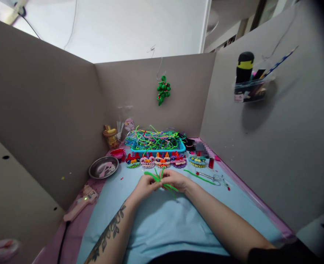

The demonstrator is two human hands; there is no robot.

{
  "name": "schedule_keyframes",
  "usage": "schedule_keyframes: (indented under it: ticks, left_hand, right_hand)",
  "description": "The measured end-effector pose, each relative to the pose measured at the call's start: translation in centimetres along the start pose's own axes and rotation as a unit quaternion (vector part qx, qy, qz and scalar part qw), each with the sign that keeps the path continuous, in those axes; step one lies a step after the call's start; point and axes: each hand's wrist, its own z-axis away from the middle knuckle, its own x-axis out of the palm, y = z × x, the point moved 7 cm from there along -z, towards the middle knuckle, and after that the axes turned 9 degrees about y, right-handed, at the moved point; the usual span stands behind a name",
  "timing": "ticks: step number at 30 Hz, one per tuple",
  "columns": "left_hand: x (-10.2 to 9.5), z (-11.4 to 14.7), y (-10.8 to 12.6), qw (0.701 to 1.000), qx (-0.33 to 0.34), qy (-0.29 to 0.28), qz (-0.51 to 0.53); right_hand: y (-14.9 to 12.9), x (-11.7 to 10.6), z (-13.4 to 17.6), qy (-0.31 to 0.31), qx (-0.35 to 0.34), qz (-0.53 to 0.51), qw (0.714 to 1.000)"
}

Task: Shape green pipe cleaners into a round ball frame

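Observation:
Several bright green pipe cleaners (pixel 156 177) are bunched between my two hands over the blue cloth, their ends fanning out. My left hand (pixel 147 184) pinches the bunch from the left side. From the right, my right hand (pixel 175 179) has its fingers closed on the same bunch, with green ends poking out below. Exactly where the stems cross is hidden by my fingers. One loose green pipe cleaner (pixel 199 176) lies to the right, touching or close to a pair of scissors (pixel 211 178).
A blue basket (pixel 157 150) of mixed pipe cleaners stands at the back, with a row of colourful fuzzy lion-like heads (pixel 162 160) before it. At left are a metal bowl (pixel 95 169) and a pink glue gun (pixel 80 207). Grey panels (pixel 150 88) enclose the table.

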Motion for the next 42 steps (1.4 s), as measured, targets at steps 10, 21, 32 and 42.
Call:
schedule_keyframes:
  ticks: [10, 21, 32, 42]
  left_hand:
    - [-0.1, 0.2, 0.7, 0.999, 0.003, -0.013, 0.047]
    - [0.4, -0.4, 0.0, 0.982, -0.026, 0.017, 0.187]
    - [-1.1, -0.6, 0.1, 0.977, -0.003, 0.119, 0.177]
    - [-0.6, -0.8, -0.1, 0.98, 0.014, 0.092, 0.177]
  right_hand:
    - [-0.5, -0.3, -0.1, 0.006, -0.051, -0.056, 0.997]
    - [-0.8, -0.4, -0.9, 0.079, -0.117, -0.059, 0.988]
    - [-1.0, -1.3, -1.3, 0.175, -0.133, -0.036, 0.975]
    - [0.2, -0.8, -1.6, 0.193, -0.076, -0.106, 0.972]
